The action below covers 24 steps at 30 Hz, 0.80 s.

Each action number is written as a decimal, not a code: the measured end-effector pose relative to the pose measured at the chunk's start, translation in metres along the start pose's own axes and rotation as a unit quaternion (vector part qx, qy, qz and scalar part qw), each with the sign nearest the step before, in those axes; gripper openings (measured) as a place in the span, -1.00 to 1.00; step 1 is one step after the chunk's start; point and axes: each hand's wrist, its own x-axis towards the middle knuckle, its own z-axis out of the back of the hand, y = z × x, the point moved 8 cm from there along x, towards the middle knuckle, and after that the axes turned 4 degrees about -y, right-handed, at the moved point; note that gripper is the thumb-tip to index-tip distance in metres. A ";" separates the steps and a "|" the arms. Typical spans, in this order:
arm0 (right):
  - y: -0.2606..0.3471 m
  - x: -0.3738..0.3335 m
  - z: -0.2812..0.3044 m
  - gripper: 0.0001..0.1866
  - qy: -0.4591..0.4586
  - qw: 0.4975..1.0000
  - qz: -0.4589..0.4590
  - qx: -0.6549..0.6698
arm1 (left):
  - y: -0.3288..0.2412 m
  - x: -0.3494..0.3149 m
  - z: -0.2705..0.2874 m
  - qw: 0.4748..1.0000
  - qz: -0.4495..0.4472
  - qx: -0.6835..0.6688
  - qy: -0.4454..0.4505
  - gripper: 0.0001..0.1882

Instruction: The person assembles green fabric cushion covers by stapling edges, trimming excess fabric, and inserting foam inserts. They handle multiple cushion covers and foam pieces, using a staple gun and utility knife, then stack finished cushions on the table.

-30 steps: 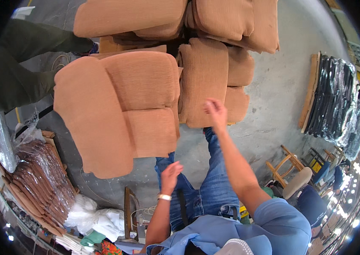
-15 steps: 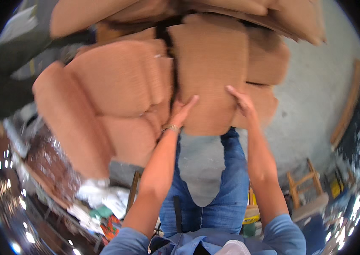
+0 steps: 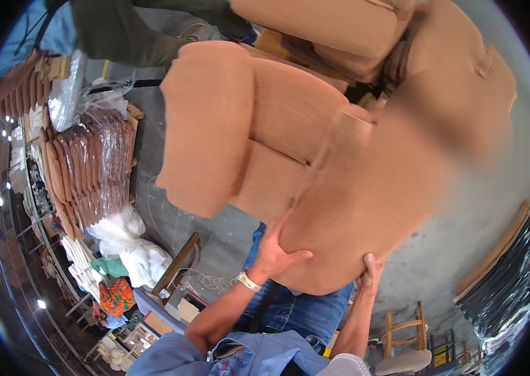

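A long tan upholstered cushion (image 3: 352, 225) with rounded ends slants across the middle in front of my body, its near end by my lap. My left hand (image 3: 277, 250) grips its left edge, thumb lying on top and fingers out of sight beneath. On the opposite edge, near the lower right corner, my right hand (image 3: 371, 274) is closed with its thumb tip showing. Beyond the cushion stands a tan upholstered seat (image 3: 296, 109) with a wide rounded armrest (image 3: 208, 131). The cushion's far end is smeared, so where it stops is hard to tell.
More tan upholstered pieces (image 3: 334, 28) sit at the far side. A person's dark trouser leg (image 3: 127, 34) is at the upper left. Plastic-wrapped brown panels (image 3: 99, 166) and white bundled material (image 3: 130, 241) lie left; a wooden chair (image 3: 404, 332) and black-wrapped stack (image 3: 506, 269) are right.
The cushion has swung from nearly straight ahead to slanting up and right, nearer my body. Both hands have stayed on its edges. My view has turned, showing more of the left side.
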 end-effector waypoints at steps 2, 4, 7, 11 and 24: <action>0.006 0.005 -0.062 0.05 0.054 0.998 0.014 -0.009 | -0.001 0.015 0.051 0.998 0.063 -0.030 -0.001 0.05; 0.005 0.030 -0.129 -0.03 0.099 0.995 -0.009 -0.025 | 0.003 0.037 0.088 0.996 0.081 -0.024 -0.018 -0.05; 0.001 0.054 -0.203 -0.11 0.098 0.993 -0.011 -0.067 | 0.034 0.043 0.120 0.992 0.087 -0.020 -0.085 -0.23; -0.004 0.063 -0.207 -0.08 0.096 0.993 0.008 -0.075 | 0.132 -0.068 0.122 0.814 0.390 -0.383 -0.196 -0.40; -0.023 0.028 -0.237 -0.22 0.052 0.997 0.009 -0.061 | 0.163 0.053 0.296 0.832 0.171 -0.373 -0.373 -0.16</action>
